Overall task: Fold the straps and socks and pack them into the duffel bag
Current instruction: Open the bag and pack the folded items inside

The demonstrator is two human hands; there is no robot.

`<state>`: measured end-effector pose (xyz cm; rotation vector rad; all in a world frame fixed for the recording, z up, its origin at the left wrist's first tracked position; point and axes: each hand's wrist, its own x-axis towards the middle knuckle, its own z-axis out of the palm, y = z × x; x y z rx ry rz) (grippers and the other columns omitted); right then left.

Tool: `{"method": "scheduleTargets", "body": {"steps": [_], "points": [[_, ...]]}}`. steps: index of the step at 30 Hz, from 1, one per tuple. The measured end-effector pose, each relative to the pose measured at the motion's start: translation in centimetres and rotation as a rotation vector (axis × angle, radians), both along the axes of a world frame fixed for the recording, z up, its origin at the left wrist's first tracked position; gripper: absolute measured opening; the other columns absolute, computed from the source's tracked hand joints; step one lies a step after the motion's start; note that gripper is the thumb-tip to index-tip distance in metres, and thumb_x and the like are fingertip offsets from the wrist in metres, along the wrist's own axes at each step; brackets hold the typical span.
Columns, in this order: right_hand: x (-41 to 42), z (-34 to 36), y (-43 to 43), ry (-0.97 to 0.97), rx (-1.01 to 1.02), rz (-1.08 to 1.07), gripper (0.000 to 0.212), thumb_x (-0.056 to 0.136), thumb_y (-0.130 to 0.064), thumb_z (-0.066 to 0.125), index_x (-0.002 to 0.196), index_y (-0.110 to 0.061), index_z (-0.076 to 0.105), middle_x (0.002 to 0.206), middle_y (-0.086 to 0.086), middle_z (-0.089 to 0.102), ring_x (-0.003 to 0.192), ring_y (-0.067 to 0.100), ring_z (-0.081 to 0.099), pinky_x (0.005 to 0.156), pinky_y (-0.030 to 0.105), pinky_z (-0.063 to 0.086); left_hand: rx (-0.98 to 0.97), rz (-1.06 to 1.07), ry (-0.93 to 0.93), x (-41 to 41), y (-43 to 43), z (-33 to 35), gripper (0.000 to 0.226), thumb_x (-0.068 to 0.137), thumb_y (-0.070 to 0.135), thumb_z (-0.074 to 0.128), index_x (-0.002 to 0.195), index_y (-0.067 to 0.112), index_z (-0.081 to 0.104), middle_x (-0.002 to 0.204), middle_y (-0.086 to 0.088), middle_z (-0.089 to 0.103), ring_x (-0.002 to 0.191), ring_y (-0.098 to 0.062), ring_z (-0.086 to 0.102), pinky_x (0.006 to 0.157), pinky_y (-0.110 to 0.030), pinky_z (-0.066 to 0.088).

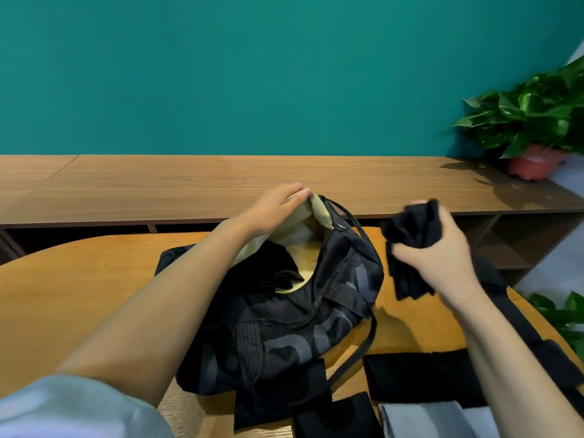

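Duffel bag point(316, 311), black with grey lettering too creased to read, lies open on the orange-wood table point(79, 295), its near end covered by dark folded cloth. Left grip point(275, 207), a bare hand, is clenched on the far rim of the opening, thumb and fingers pinching the tan lining point(319, 210) and holding it up; the fingertips are hidden behind that edge. Inside the mouth sits a dark crumpled item point(278, 267), sock or strap I cannot tell, half lost in shadow.

Right grip point(442, 257) is in the air to the right of the bag, above the table, grasping a black cloth bundle point(407, 229). The bundle is motion-blurred: its top bunches above the fingers and its tail hangs below the palm, and whether it is a sock or a strap is unclear.

Near the table's front edge lie flat black folded pieces point(417, 374), just beside the bag's handle loop. Pale grey folded pieces point(423, 418) are cut off by the lower frame edge, as is another black piece point(335, 415). A long black strap point(496, 276) runs along the right side of the table, mostly hidden behind the right forearm. A pale sleeve point(79, 406) fills the lower left corner.

A potted plant point(531, 115), partly out of frame, stands on the low wooden shelf point(221, 181) against the teal wall.
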<state>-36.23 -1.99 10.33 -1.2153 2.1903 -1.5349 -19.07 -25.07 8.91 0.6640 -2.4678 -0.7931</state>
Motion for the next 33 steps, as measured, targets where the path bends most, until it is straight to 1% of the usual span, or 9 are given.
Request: {"method": "scheduleTargets", "body": {"steps": [3, 5, 11, 13, 16, 20, 25, 29, 33], "points": [[5.3, 0.5, -3.8, -0.105, -0.027, 0.201, 0.066, 0.059, -0.018, 0.082, 0.118, -0.027, 0.056, 0.108, -0.011, 0.066, 0.1, 0.006, 0.062, 0.084, 0.028, 0.051, 0.094, 0.048, 0.072, -0.4, -0.4, 0.7, 0.046, 0.107, 0.033, 0.027, 0.104, 0.016, 0.07, 0.114, 0.002, 0.064, 0.111, -0.013, 0.054, 0.091, -0.021, 0.034], [7.9, -1.1, -6.9, -0.023, 0.046, 0.257, 0.074, 0.057, -0.024, 0.08, 0.124, -0.037, 0.051, 0.111, -0.015, 0.065, 0.106, 0.01, 0.061, 0.089, 0.028, 0.051, 0.115, 0.088, 0.111, -0.7, -0.9, 1.2, 0.055, 0.106, 0.04, 0.026, 0.097, 0.015, 0.074, 0.111, -0.003, 0.068, 0.11, -0.017, 0.056, 0.093, -0.023, 0.035], [9.8, -6.3, -15.3, 0.279, 0.547, 0.1, 0.087, 0.071, -0.036, 0.081, 0.142, -0.025, 0.03, 0.125, 0.013, 0.057, 0.116, 0.037, 0.055, 0.091, 0.044, 0.047, 0.066, 0.11, 0.105, -1.3, -1.3, 2.7, 0.056, 0.106, 0.04, 0.026, 0.098, 0.014, 0.075, 0.11, -0.006, 0.07, 0.111, -0.017, 0.058, 0.095, -0.025, 0.035], [9.9, -8.1, -17.0, 0.31, 0.654, 0.038, 0.097, 0.075, -0.05, 0.076, 0.149, -0.025, 0.018, 0.138, 0.018, 0.044, 0.127, 0.039, 0.043, 0.101, 0.046, 0.038, 0.062, 0.089, 0.09, -1.7, -1.1, 3.0, 0.055, 0.106, 0.04, 0.026, 0.109, 0.01, 0.073, 0.112, -0.008, 0.07, 0.108, -0.018, 0.06, 0.097, -0.027, 0.038], [10.4, -10.0, -17.7, 0.319, 0.761, 0.079, 0.111, 0.079, -0.076, 0.053, 0.154, -0.022, -0.008, 0.157, 0.023, 0.01, 0.143, 0.042, 0.013, 0.115, 0.048, 0.016, 0.057, 0.057, 0.047, -1.7, -0.7, 2.7, 0.055, 0.105, 0.041, 0.027, 0.112, 0.009, 0.072, 0.113, -0.008, 0.07, 0.103, -0.013, 0.06, 0.093, -0.022, 0.038], [11.8, -10.7, -16.3, 0.503, 0.641, 0.056, 0.087, 0.092, -0.07, 0.032, 0.156, -0.021, 0.002, 0.16, 0.021, -0.003, 0.143, 0.049, -0.001, 0.116, 0.057, 0.001, 0.055, 0.041, 0.064, -1.5, -0.6, 1.9, 0.053, 0.106, 0.039, 0.027, 0.116, 0.011, 0.07, 0.112, -0.008, 0.069, 0.103, -0.01, 0.058, 0.084, -0.017, 0.034], [12.1, -13.0, -16.5, 0.695, 0.816, 0.21, 0.064, 0.102, -0.054, 0.016, 0.156, -0.022, 0.006, 0.161, 0.014, -0.019, 0.143, 0.047, -0.019, 0.114, 0.062, -0.01, 0.073, 0.008, 0.091, -1.9, 0.1, 1.7, 0.047, 0.104, 0.043, 0.031, 0.095, 0.022, 0.071, 0.111, -0.001, 0.07, 0.105, -0.01, 0.06, 0.095, -0.024, 0.04], [9.2, -11.9, -17.7, 0.569, 0.839, 0.307, 0.066, 0.1, -0.059, 0.017, 0.156, -0.026, 0.005, 0.163, 0.012, -0.009, 0.146, 0.043, -0.011, 0.114, 0.058, -0.01, -0.027, -0.041, 0.017, -1.1, 1.2, 1.1, 0.049, 0.105, 0.038, 0.033, 0.114, 0.008, 0.071, 0.115, -0.006, 0.069, 0.109, -0.013, 0.059, 0.088, -0.017, 0.036], [7.8, -10.6, -13.3, 0.844, 0.643, 0.432, 0.086, 0.087, -0.07, -0.002, 0.154, -0.02, 0.022, 0.16, 0.009, 0.019, 0.148, 0.033, 0.009, 0.119, 0.049, 0.003, -0.34, 0.051, 0.084, 2.1, 2.6, -0.6, 0.053, 0.098, 0.047, 0.029, 0.116, 0.015, 0.068, 0.125, -0.005, 0.058, 0.119, -0.02, 0.047, 0.099, -0.033, 0.033]]}}
